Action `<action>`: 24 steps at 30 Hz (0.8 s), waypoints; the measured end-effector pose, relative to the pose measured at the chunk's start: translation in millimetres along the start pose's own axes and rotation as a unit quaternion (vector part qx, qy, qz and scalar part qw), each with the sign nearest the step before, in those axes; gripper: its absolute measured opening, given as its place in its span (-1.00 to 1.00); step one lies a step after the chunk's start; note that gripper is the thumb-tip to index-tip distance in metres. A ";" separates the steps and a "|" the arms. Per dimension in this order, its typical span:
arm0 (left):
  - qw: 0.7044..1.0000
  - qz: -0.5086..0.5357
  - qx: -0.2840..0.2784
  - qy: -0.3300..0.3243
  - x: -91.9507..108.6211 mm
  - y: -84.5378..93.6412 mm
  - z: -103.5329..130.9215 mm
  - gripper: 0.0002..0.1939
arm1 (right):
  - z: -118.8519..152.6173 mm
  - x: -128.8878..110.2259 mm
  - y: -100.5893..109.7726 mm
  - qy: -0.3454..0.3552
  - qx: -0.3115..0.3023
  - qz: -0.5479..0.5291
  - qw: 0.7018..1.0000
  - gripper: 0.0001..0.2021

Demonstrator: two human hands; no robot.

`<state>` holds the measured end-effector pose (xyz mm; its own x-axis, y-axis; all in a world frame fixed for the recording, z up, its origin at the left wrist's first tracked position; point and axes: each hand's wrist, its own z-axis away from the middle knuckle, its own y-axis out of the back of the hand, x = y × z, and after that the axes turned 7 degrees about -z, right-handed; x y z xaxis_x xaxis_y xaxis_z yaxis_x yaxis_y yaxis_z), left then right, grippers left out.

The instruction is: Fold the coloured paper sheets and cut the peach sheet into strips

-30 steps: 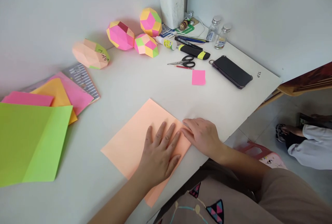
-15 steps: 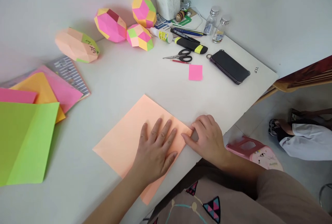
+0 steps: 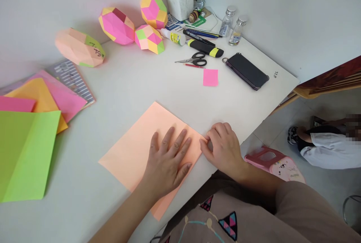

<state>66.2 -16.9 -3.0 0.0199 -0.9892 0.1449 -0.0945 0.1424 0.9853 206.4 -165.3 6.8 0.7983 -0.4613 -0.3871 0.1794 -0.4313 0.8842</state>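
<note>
A sheet of peach-coloured paper lies at an angle on the white table, close to its front edge. My left hand rests flat on the sheet with its fingers spread. At the paper's right corner, the thumb and curled fingers of my right hand pinch the edge. A narrow folded strip or crease seems to run along the sheet's lower right side, partly hidden under my left hand. Beyond the paper lies a small pink paper square, with black-handled scissors behind it.
Bright paper sheets, with a green sheet on top, lie at the left. Several faceted paper shapes, one of them pink, line the wall. A phone, a highlighter and glass bottles stand or lie behind. A person and a pink stool are at the right.
My right thumb has closed in on the paper's right corner, and the fingers are curled tighter. My left hand stays flat on the sheet. The whole view has shifted slightly.
</note>
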 end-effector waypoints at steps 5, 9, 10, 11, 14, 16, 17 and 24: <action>1.000 -0.001 0.003 -0.002 0.3 -0.1 -0.4 -0.38 | 2.7 3.1 1.1 -0.014 0.011 0.005 1.000 -0.84; 1.000 0.000 0.007 -0.002 0.6 -0.2 -0.8 -0.38 | 6.2 5.7 1.6 -0.018 0.007 0.009 1.000 -0.85; 1.000 0.000 0.007 -0.002 0.8 -0.2 -0.8 -0.38 | 6.9 6.1 1.3 -0.016 0.003 0.009 1.000 -0.85; 1.000 0.000 0.007 -0.001 0.9 -0.3 -0.8 -0.38 | 7.4 6.3 1.0 -0.013 0.000 0.009 1.000 -0.86; 1.000 0.000 0.004 0.000 1.4 -0.3 -0.8 -0.38 | 8.0 6.5 0.2 -0.009 -0.002 0.006 1.000 -0.86; 1.000 -0.001 0.002 0.001 1.6 -0.2 -0.9 -0.38 | 7.8 6.3 0.5 -0.010 -0.005 0.005 1.000 -0.87; 1.000 -0.002 0.001 0.001 1.6 -0.1 -0.9 -0.38 | 7.7 6.2 0.8 -0.011 -0.009 0.005 1.000 -0.87; 1.000 0.000 0.002 0.000 1.4 -1.0 -0.3 -0.36 | 9.7 8.0 2.4 -0.015 -0.030 -0.003 0.999 -0.88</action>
<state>66.7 -18.4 -3.8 0.0200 -0.9893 0.1448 -0.0983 0.1422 0.9849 207.7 -177.6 3.2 0.7794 -0.4833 -0.3987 0.2181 -0.3873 0.8958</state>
